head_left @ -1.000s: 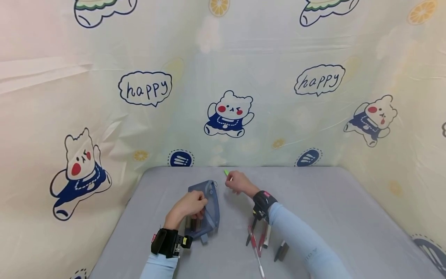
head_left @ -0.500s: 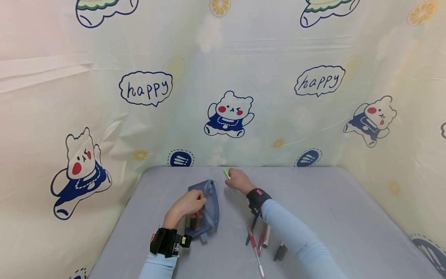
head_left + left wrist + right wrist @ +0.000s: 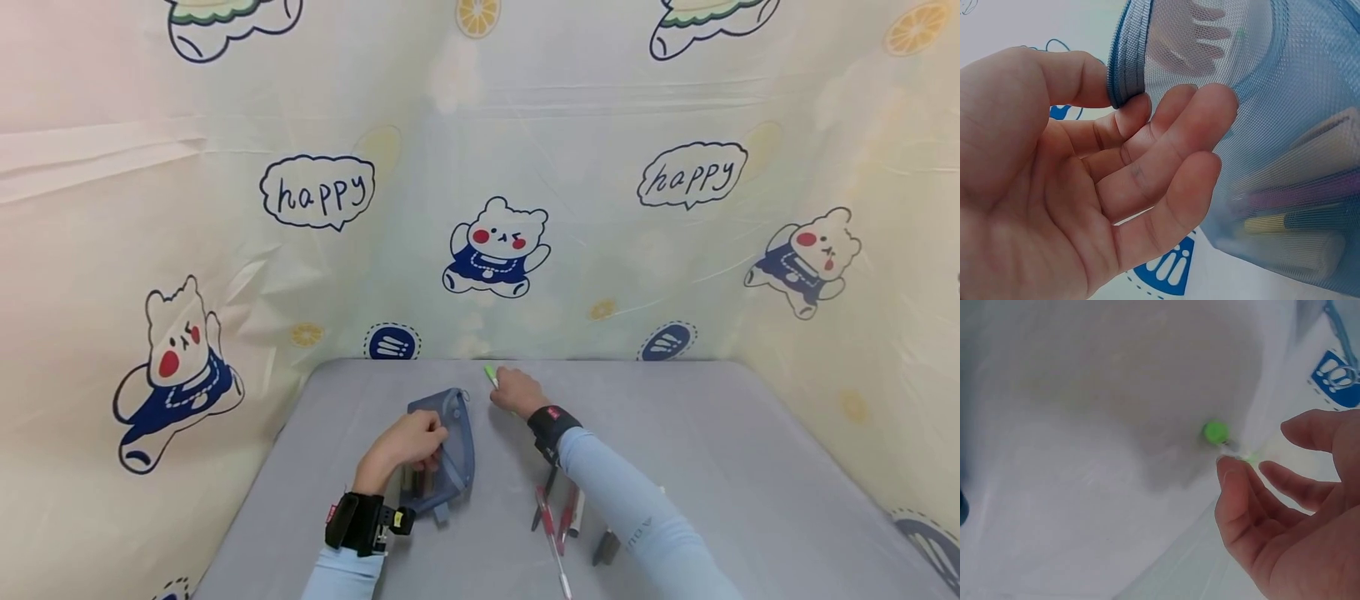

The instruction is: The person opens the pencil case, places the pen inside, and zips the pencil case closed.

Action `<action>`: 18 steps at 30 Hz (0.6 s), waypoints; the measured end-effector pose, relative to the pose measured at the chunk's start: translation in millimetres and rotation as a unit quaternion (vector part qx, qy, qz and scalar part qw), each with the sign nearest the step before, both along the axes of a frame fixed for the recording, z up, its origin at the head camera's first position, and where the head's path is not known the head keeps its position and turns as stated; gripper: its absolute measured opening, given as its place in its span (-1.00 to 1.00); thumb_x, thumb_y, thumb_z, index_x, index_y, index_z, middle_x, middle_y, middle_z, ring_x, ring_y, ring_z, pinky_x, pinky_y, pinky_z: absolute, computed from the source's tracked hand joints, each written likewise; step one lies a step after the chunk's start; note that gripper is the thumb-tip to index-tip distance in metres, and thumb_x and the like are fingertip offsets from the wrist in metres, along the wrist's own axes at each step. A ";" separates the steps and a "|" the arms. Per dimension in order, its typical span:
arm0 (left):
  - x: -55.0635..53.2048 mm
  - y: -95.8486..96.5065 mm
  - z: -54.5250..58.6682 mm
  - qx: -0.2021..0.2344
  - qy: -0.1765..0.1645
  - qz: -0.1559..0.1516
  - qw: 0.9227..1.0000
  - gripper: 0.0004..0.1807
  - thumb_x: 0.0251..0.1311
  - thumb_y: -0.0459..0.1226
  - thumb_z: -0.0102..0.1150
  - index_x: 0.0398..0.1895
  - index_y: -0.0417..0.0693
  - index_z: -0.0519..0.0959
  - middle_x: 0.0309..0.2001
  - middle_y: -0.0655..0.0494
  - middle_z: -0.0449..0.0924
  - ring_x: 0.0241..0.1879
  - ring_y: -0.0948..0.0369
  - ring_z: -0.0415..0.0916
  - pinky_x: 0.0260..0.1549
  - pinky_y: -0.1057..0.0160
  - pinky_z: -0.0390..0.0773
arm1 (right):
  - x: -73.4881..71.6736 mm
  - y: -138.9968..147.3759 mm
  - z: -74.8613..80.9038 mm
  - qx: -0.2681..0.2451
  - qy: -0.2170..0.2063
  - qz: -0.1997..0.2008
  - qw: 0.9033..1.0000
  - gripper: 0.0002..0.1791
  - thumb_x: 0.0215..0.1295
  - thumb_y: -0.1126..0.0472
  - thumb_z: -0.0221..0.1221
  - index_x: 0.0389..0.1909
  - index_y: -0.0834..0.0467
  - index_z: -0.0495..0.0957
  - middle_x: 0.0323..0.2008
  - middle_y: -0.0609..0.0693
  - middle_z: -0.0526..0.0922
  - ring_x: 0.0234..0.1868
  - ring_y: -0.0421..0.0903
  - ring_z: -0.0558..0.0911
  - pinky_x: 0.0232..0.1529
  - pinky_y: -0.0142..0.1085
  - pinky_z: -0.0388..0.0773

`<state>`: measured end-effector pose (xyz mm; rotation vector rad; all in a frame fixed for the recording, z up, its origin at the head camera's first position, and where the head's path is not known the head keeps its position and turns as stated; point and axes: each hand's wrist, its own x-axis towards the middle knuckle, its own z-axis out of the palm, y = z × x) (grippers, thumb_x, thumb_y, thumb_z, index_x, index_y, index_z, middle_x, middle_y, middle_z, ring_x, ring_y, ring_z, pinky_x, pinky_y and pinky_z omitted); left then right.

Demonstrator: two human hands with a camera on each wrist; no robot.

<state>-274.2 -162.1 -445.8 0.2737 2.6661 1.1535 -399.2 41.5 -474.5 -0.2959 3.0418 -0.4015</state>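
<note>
A blue mesh pencil case (image 3: 462, 450) lies on the table, with several pens or markers (image 3: 1310, 181) showing through its mesh in the left wrist view. My left hand (image 3: 405, 439) pinches the zipped edge (image 3: 1127, 59) of the case between thumb and index finger; the other fingers are half curled beside the mesh. Past the case's far right corner, my right hand (image 3: 521, 392) holds a slim green-and-white marker (image 3: 491, 376). From the right wrist, its round green end (image 3: 1215, 432) shows beyond the fingertips, and most of the barrel is hidden by the fingers.
Several loose pens lie nearer me, among them a red-and-clear pen (image 3: 551, 529), a white pen (image 3: 577, 518) and a dark one (image 3: 606, 547), partly under my right sleeve (image 3: 637, 500). A printed curtain (image 3: 585, 125) hangs behind the grey table (image 3: 712, 467).
My right hand has turned at the wrist, and its forearm has shifted a little left, the green marker still held. My left hand and the pencil case stay nearly where they were.
</note>
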 end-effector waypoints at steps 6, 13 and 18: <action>-0.2 1.0 0.1 0.003 0.000 0.000 1.000 -0.80 0.36 -0.27 -0.05 -0.45 -0.11 0.43 -0.48 0.03 0.56 -0.54 0.13 0.62 -0.50 0.13 0.61 | -4.0 2.1 -4.2 0.002 -0.011 -0.010 1.000 -0.86 0.28 0.15 0.16 -0.26 0.14 0.49 -0.50 -0.02 0.49 -0.51 -0.08 0.48 -0.54 -0.28 0.32; 0.2 -0.2 0.5 0.005 0.001 0.001 1.000 -0.79 0.36 -0.27 -0.06 -0.47 -0.10 0.41 -0.49 0.03 0.56 -0.55 0.12 0.62 -0.49 0.11 0.62 | -4.9 3.1 -8.0 0.008 0.000 -0.012 1.000 -0.90 0.26 0.19 0.17 -0.36 0.15 0.50 -0.54 -0.02 0.50 -0.53 -0.08 0.48 -0.55 -0.27 0.31; 2.2 -0.1 -0.3 0.004 -0.001 0.003 1.000 -0.79 0.36 -0.27 -0.06 -0.47 -0.11 0.40 -0.49 0.02 0.57 -0.54 0.11 0.63 -0.50 0.13 0.61 | -6.2 3.7 -13.3 0.009 0.000 -0.011 1.000 -0.90 0.24 0.22 0.18 -0.41 0.15 0.50 -0.55 -0.02 0.51 -0.54 -0.08 0.48 -0.55 -0.26 0.32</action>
